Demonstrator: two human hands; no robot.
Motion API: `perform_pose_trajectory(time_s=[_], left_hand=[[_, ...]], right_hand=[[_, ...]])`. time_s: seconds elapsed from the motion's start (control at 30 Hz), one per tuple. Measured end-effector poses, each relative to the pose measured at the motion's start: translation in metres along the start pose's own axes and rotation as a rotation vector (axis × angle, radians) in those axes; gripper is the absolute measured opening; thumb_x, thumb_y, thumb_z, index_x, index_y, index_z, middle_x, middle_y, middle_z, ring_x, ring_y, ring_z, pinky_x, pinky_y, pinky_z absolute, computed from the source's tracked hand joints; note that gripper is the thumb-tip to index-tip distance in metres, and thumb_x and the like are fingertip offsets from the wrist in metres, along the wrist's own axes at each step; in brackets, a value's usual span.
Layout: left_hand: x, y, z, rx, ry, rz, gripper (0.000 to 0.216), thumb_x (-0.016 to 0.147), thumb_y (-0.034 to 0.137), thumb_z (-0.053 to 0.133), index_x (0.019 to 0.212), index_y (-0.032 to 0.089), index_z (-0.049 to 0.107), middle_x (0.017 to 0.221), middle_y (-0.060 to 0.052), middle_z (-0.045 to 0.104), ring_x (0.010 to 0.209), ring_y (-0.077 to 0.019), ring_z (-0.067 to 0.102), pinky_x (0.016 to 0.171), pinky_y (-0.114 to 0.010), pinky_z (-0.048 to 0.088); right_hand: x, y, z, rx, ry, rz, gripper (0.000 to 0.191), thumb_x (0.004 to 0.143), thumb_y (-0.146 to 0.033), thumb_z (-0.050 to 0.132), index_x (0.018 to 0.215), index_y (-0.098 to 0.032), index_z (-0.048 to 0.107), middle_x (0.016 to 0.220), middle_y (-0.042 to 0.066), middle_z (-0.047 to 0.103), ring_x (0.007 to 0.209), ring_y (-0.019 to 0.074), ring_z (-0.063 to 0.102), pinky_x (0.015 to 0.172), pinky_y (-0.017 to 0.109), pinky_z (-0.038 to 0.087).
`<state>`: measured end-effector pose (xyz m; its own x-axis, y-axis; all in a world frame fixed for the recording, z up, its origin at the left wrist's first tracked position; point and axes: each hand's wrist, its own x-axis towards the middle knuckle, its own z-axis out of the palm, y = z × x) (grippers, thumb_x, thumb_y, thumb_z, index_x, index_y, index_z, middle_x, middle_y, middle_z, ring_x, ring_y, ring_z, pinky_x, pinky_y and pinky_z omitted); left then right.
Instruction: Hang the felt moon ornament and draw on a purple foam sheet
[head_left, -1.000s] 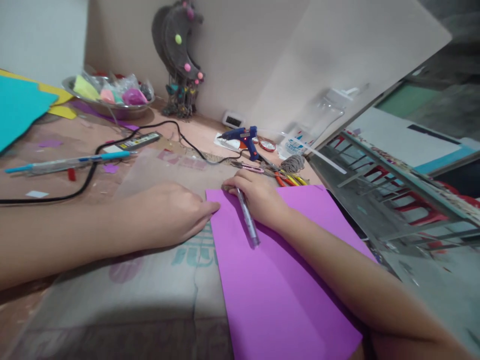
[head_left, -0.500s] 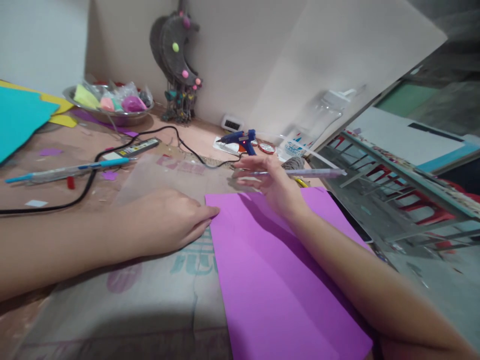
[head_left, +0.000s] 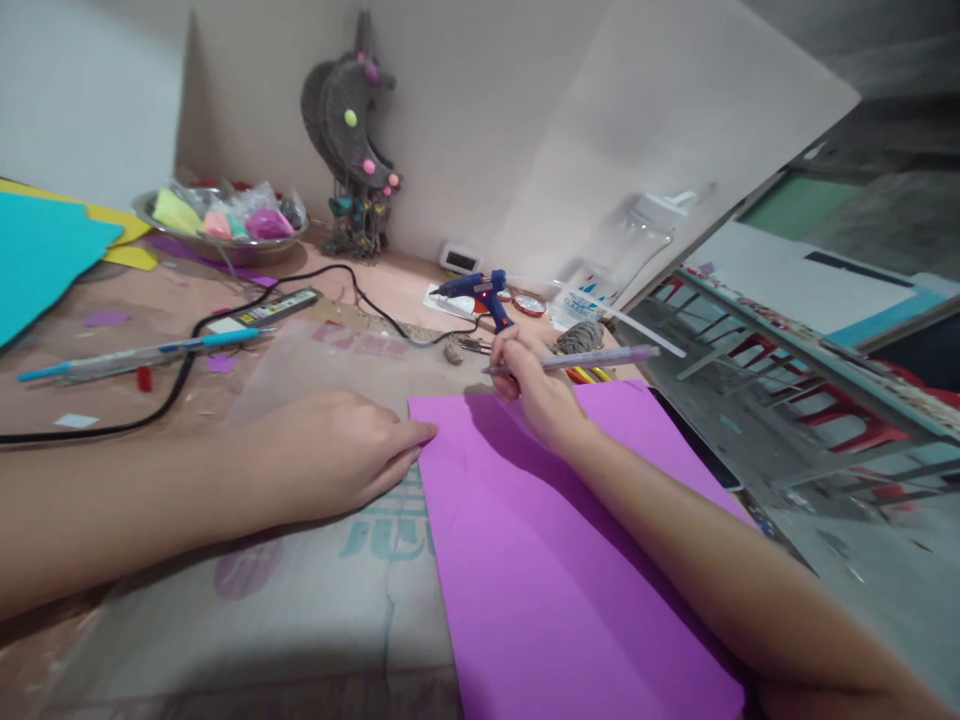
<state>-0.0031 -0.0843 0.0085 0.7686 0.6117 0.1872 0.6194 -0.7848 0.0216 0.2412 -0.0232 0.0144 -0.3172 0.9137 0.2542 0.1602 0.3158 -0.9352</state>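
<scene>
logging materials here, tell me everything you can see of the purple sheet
The purple sheet looks plain and smooth, perhaps paper or thin foam, with straight edges. It lies flat, overlapping a printed pale sheet on its left; its near end leaves the picture. The left hand touches it near the far left corner. The right hand, holding a pen, is over its far part, where shadow falls; contact there is unclear.

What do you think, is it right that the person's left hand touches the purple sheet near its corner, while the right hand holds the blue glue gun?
Not quite: the head view shows the right hand holding a pen; the blue glue gun is beyond that hand. The left hand does touch the purple sheet near its corner.
</scene>
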Motion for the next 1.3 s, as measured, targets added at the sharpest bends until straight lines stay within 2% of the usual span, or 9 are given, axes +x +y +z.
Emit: perform_pose_trajectory(time_s=[0.07, 0.2, 0.4, 0.63, 0.83, 0.93, 1.03, 1.17, 1.3], left_hand=[[0.000, 0.000, 0.001, 0.000, 0.003, -0.005, 0.035, 0.102, 0.029, 0.044, 0.118, 0.023, 0.074, 0.072, -0.005, 0.077, 0.062, -0.0228, 0.072, 0.054, -0.031, 0.043], [0.001, 0.001, 0.001, -0.008, 0.015, 0.000, 0.031, 0.101, 0.028, 0.046, 0.115, 0.023, 0.074, 0.071, -0.004, 0.076, 0.060, -0.0217, 0.070, 0.054, -0.031, 0.042], [0.000, 0.000, 0.000, 0.040, 0.046, 0.037, 0.027, 0.100, 0.026, 0.049, 0.110, 0.020, 0.074, 0.065, -0.003, 0.072, 0.054, -0.0210, 0.066, 0.051, -0.030, 0.038], [-0.002, 0.002, 0.002, 0.058, 0.099, 0.073, 0.023, 0.099, 0.024, 0.050, 0.104, 0.017, 0.072, 0.059, -0.003, 0.068, 0.049, -0.0204, 0.061, 0.048, -0.031, 0.034], [-0.002, 0.005, 0.003, 0.088, 0.037, 0.063, 0.029, 0.102, 0.022, 0.045, 0.111, 0.015, 0.072, 0.065, -0.005, 0.071, 0.053, -0.0207, 0.062, 0.052, -0.032, 0.038], [-0.003, 0.003, 0.005, 0.105, 0.056, 0.069, 0.030, 0.102, 0.024, 0.044, 0.112, 0.016, 0.071, 0.065, -0.004, 0.071, 0.053, -0.0203, 0.063, 0.051, -0.032, 0.037], [-0.003, 0.002, 0.006, 0.111, 0.085, 0.085, 0.029, 0.102, 0.025, 0.045, 0.110, 0.017, 0.071, 0.064, -0.003, 0.071, 0.053, -0.0202, 0.065, 0.049, -0.032, 0.036], [-0.002, 0.004, 0.001, 0.099, 0.036, 0.048, 0.029, 0.102, 0.024, 0.046, 0.111, 0.016, 0.072, 0.066, -0.005, 0.072, 0.055, -0.0199, 0.065, 0.052, -0.030, 0.040], [-0.001, 0.004, -0.001, 0.082, 0.030, 0.062, 0.029, 0.101, 0.024, 0.046, 0.107, 0.017, 0.073, 0.064, -0.005, 0.071, 0.055, -0.0207, 0.066, 0.050, -0.030, 0.040]], right_hand=[[0.000, 0.000, 0.004, -0.097, -0.038, 0.012, 0.020, 0.093, -0.040, 0.060, 0.086, -0.024, 0.049, 0.059, -0.009, 0.043, 0.047, 0.0089, 0.039, 0.050, 0.023, 0.033], [0.001, 0.001, 0.014, -0.197, -0.103, 0.023, 0.026, 0.083, -0.037, 0.066, 0.080, -0.024, 0.044, 0.061, -0.008, 0.051, 0.050, 0.0089, 0.044, 0.050, 0.024, 0.034], [0.003, 0.006, 0.017, -0.287, -0.039, -0.024, 0.030, 0.082, -0.036, 0.065, 0.068, -0.025, 0.040, 0.055, -0.008, 0.043, 0.048, 0.0076, 0.037, 0.047, 0.023, 0.027], [0.000, 0.005, 0.020, -0.234, -0.095, 0.083, 0.032, 0.085, -0.042, 0.065, 0.074, -0.026, 0.040, 0.050, -0.008, 0.052, 0.042, 0.0093, 0.042, 0.044, 0.023, 0.029], [-0.001, 0.004, 0.020, -0.303, -0.084, 0.032, 0.032, 0.085, -0.041, 0.065, 0.071, -0.025, 0.041, 0.052, -0.007, 0.050, 0.045, 0.0091, 0.043, 0.047, 0.023, 0.030], [0.000, 0.003, 0.020, -0.329, -0.062, 0.007, 0.031, 0.084, -0.038, 0.064, 0.070, -0.025, 0.040, 0.053, -0.008, 0.047, 0.047, 0.0087, 0.040, 0.048, 0.024, 0.028], [0.001, 0.004, 0.020, -0.314, -0.048, 0.007, 0.030, 0.084, -0.038, 0.063, 0.070, -0.025, 0.040, 0.053, -0.008, 0.045, 0.047, 0.0087, 0.038, 0.048, 0.024, 0.026], [0.000, 0.003, 0.022, -0.257, -0.064, 0.018, 0.032, 0.085, -0.039, 0.066, 0.072, -0.025, 0.041, 0.054, -0.008, 0.046, 0.047, 0.0088, 0.039, 0.048, 0.024, 0.028], [0.000, -0.005, 0.014, -0.282, -0.010, -0.050, 0.024, 0.091, -0.043, 0.064, 0.081, -0.023, 0.055, 0.063, -0.004, 0.057, 0.054, 0.0117, 0.049, 0.054, 0.027, 0.038]])
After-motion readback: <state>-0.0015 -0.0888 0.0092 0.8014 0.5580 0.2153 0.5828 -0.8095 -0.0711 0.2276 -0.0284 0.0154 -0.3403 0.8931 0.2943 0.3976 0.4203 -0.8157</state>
